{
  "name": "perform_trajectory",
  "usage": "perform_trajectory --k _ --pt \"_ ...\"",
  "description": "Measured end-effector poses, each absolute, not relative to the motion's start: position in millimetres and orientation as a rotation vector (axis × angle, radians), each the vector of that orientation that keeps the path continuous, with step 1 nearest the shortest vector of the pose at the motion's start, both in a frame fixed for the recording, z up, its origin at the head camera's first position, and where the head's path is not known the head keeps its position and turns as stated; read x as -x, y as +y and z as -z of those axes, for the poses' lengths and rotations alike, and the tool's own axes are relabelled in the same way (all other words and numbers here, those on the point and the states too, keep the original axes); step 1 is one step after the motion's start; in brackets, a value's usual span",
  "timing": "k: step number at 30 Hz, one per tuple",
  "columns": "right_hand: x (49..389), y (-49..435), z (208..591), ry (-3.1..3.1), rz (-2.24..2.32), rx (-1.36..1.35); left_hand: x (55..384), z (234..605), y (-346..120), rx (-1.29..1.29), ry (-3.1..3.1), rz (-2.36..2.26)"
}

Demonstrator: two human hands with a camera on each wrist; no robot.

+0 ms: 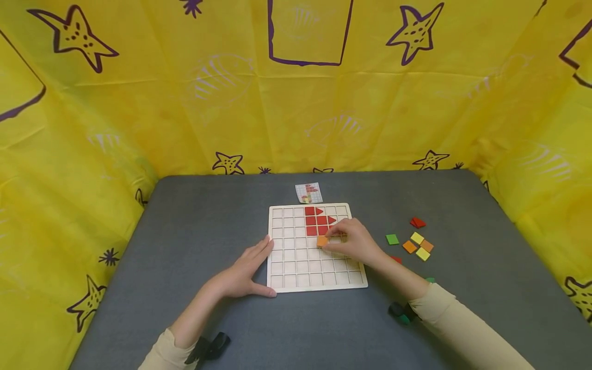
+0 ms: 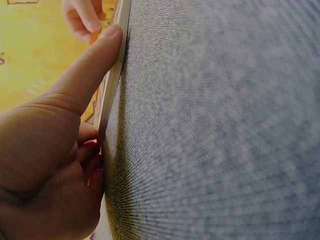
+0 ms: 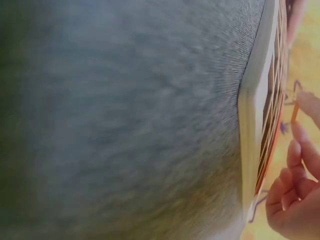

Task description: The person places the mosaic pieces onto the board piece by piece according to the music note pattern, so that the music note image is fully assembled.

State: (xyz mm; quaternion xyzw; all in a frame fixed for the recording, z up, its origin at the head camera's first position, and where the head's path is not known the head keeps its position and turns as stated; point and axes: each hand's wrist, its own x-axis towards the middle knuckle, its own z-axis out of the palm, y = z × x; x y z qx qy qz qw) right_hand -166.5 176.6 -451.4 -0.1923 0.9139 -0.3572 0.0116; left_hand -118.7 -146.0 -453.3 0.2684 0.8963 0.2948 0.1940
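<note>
A pale wooden grid board (image 1: pixel 289 267) lies on the dark table. Red squares and triangles (image 1: pixel 316 220) fill some of its upper cells. My right hand (image 1: pixel 353 241) pinches an orange square tile (image 1: pixel 321 241) between thumb and fingertips, close over the cells just below the red ones. In the right wrist view the orange tile (image 3: pixel 295 112) shows edge-on, apart from the board's surface. My left hand (image 1: pixel 242 270) rests along the board's left side, fingers straight, the thumb at the lower left corner. From the left wrist view, the thumb (image 2: pixel 102 62) touches the board's edge.
Behind the board lies a small printed card (image 1: pixel 308 193) with a coloured grid pattern. To the right are loose tiles: a green square (image 1: pixel 392 239), red pieces (image 1: pixel 418 222), and yellow (image 1: pixel 423 254) and orange squares (image 1: pixel 409 246). More pieces lie partly hidden by the right forearm.
</note>
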Motion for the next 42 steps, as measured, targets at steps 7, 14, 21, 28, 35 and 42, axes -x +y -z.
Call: perform_trajectory --k 7,14,21,28,35,42 --pt "173 163 451 2.848 1.008 0.617 119 455 -145 -0.775 2.51 -0.832" --pt "173 157 451 2.862 0.971 0.635 119 455 -143 -0.776 2.502 -0.843" --pt "172 158 452 2.851 1.019 0.686 119 455 -142 -0.764 2.5 -0.83" --pt "170 192 451 2.838 1.145 0.609 121 456 -144 -0.764 2.504 -0.829" --pt "158 254 451 2.899 1.141 0.42 121 456 -147 -0.767 2.51 -0.835" --pt "148 308 450 2.974 1.049 0.367 121 457 -147 -0.767 2.505 -0.837"
